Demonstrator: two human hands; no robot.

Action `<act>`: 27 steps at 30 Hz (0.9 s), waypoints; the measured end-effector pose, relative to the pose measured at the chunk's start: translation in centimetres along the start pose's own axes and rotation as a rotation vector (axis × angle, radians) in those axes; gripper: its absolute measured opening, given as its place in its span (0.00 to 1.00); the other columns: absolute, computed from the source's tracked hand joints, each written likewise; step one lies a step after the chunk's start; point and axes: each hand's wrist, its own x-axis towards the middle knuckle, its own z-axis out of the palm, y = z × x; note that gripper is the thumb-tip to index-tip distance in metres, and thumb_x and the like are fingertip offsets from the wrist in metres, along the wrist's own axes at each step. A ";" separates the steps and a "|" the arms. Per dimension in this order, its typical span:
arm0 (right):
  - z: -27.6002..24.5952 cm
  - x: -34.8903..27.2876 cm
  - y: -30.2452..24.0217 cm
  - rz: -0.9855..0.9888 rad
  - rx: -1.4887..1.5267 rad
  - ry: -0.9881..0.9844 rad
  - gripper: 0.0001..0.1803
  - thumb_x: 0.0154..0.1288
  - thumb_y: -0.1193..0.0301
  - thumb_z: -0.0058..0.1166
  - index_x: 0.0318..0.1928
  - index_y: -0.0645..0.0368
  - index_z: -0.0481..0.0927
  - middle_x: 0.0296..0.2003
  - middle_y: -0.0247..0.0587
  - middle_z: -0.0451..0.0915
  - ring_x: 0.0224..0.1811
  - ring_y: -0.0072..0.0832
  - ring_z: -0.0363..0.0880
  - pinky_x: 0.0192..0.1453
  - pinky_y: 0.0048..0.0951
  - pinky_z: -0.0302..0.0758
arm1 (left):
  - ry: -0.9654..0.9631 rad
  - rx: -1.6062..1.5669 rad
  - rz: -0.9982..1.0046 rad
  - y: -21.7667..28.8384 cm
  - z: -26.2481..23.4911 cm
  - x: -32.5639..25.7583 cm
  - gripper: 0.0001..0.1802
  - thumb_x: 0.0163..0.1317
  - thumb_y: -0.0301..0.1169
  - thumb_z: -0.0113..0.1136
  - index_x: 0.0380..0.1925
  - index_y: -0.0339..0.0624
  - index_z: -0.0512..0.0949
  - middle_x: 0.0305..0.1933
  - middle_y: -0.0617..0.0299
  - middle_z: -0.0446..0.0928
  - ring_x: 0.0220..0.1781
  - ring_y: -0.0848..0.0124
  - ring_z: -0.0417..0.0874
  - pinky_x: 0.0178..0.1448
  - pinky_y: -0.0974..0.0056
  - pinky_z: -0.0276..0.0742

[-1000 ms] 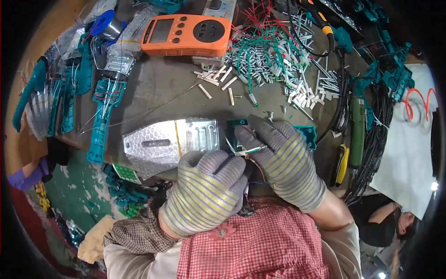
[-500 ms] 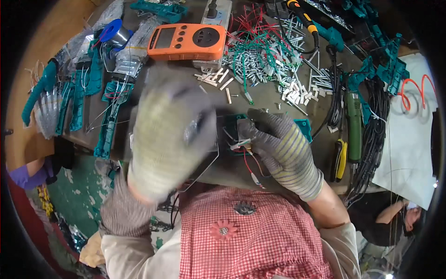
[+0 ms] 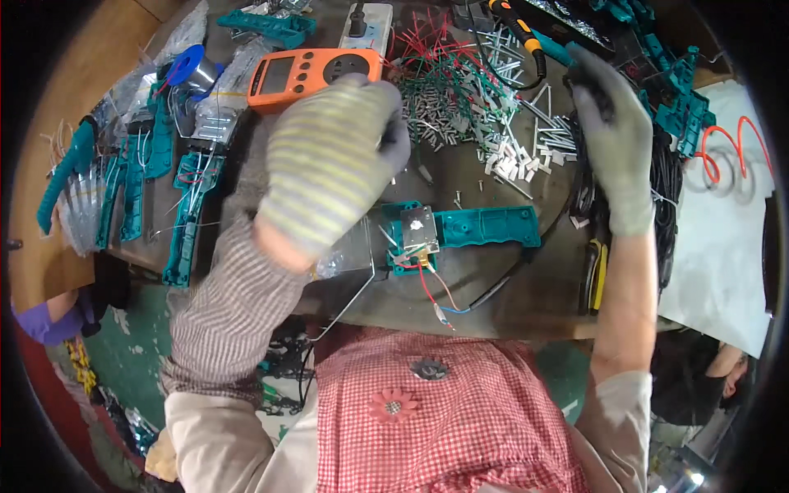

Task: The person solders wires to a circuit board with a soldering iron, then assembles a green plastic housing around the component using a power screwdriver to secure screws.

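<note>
My left hand (image 3: 333,156), in a striped knit glove, hovers just in front of the orange meter (image 3: 288,74). Its fingers curl together, and whatever lies between them is hidden. My right hand (image 3: 612,140), also gloved, reaches to the far right, fingers stretched out over the black cords (image 3: 666,193). Between both hands, an opened teal plastic handle shell (image 3: 489,227) lies on the table. A silvery metal block (image 3: 420,228) sits at its left end, with a red wire (image 3: 426,283) and a brown one leading from it toward me. Both hands are apart from the shell.
A heap of small metal and white pieces (image 3: 509,156) with red and green wires lies at the back. Other teal shells (image 3: 191,214) and a solder spool (image 3: 193,70) stand left. A soldering iron (image 3: 518,29) lies at the back, yellow-black pliers (image 3: 593,275) right.
My right hand has let go of the metal block and shell and moved far and right. My left hand has shifted slightly farther and right. The shell now lies in view.
</note>
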 end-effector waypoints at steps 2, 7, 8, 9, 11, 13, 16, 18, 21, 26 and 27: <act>1.4 3.7 1.0 0.031 -0.014 -0.159 0.23 0.74 0.79 0.63 0.68 0.60 0.85 0.56 0.42 0.91 0.58 0.27 0.89 0.67 0.31 0.81 | 0.214 -0.532 -0.060 0.3 -2.2 -1.6 0.07 0.67 0.23 0.64 0.44 0.37 0.80 0.41 0.56 0.83 0.38 0.65 0.85 0.45 0.60 0.80; 5.1 8.6 3.5 0.078 0.452 -0.266 0.15 0.84 0.67 0.59 0.64 0.47 0.89 0.54 0.46 0.92 0.51 0.38 0.91 0.60 0.32 0.86 | 0.016 -0.961 -0.296 3.9 -7.3 -7.9 0.09 0.59 0.23 0.74 0.37 0.44 0.83 0.36 0.62 0.82 0.38 0.63 0.86 0.42 0.57 0.80; 6.4 9.2 2.7 0.606 1.038 -0.354 0.13 0.83 0.67 0.61 0.59 0.52 0.91 0.50 0.45 0.93 0.48 0.34 0.91 0.58 0.31 0.86 | -0.013 -0.874 -0.285 4.8 -7.7 -8.9 0.10 0.56 0.24 0.76 0.36 0.47 0.83 0.36 0.63 0.82 0.37 0.61 0.85 0.42 0.56 0.80; 6.7 9.8 2.2 0.732 1.125 -0.372 0.14 0.75 0.71 0.67 0.58 0.53 0.91 0.46 0.44 0.93 0.46 0.30 0.90 0.51 0.31 0.86 | -0.011 -0.872 -0.293 5.6 -7.3 -9.8 0.10 0.56 0.24 0.76 0.36 0.47 0.83 0.36 0.63 0.82 0.37 0.61 0.85 0.42 0.56 0.80; 6.2 8.9 2.2 0.173 0.602 -0.244 0.15 0.73 0.71 0.68 0.58 0.53 0.91 0.46 0.45 0.93 0.44 0.30 0.90 0.49 0.32 0.86 | 0.095 -0.565 -0.166 6.8 -5.9 -11.7 0.14 0.49 0.26 0.80 0.33 0.52 0.83 0.36 0.65 0.82 0.36 0.59 0.85 0.40 0.54 0.78; 4.4 7.0 1.0 -0.203 0.049 -0.086 0.14 0.72 0.70 0.68 0.56 0.53 0.91 0.44 0.45 0.91 0.46 0.34 0.90 0.51 0.34 0.87 | 0.132 -0.490 -0.127 7.5 -4.9 -11.6 0.14 0.48 0.25 0.81 0.32 0.50 0.83 0.35 0.63 0.81 0.35 0.57 0.83 0.40 0.53 0.77; 1.4 3.7 2.0 -0.204 0.393 0.076 0.17 0.74 0.78 0.62 0.61 0.63 0.88 0.52 0.44 0.91 0.49 0.29 0.90 0.54 0.29 0.84 | 0.095 -0.394 -0.092 7.9 -4.1 -12.5 0.15 0.46 0.27 0.83 0.30 0.51 0.84 0.35 0.62 0.80 0.34 0.55 0.81 0.38 0.50 0.77; -0.4 0.5 -1.0 0.070 0.593 0.237 0.14 0.76 0.78 0.61 0.58 0.66 0.87 0.51 0.39 0.90 0.44 0.22 0.86 0.49 0.24 0.83 | 0.137 -0.333 -0.049 7.5 -3.7 -12.6 0.16 0.46 0.29 0.83 0.31 0.53 0.83 0.35 0.63 0.80 0.34 0.55 0.82 0.38 0.49 0.78; -2.8 -5.7 -1.2 0.146 0.116 0.355 0.16 0.81 0.74 0.57 0.63 0.65 0.83 0.53 0.41 0.86 0.44 0.23 0.84 0.48 0.25 0.83 | 0.124 -0.308 -0.072 7.7 -3.1 -12.4 0.16 0.46 0.29 0.83 0.32 0.54 0.83 0.36 0.63 0.81 0.35 0.55 0.84 0.37 0.48 0.78; -1.4 -14.0 -6.1 0.192 0.687 0.356 0.24 0.79 0.60 0.66 0.60 0.65 0.73 0.45 0.38 0.78 0.42 0.28 0.84 0.48 0.29 0.87 | 0.113 -0.254 -0.079 7.9 -2.6 -12.6 0.16 0.47 0.29 0.82 0.32 0.54 0.83 0.38 0.63 0.83 0.36 0.55 0.85 0.36 0.48 0.78; -1.7 -14.7 -6.7 0.195 0.690 0.352 0.24 0.79 0.60 0.66 0.60 0.65 0.73 0.45 0.38 0.78 0.42 0.28 0.84 0.48 0.29 0.87 | 0.120 -0.279 -0.070 7.9 -2.5 -12.6 0.16 0.47 0.29 0.82 0.33 0.54 0.83 0.39 0.62 0.83 0.36 0.55 0.85 0.36 0.48 0.78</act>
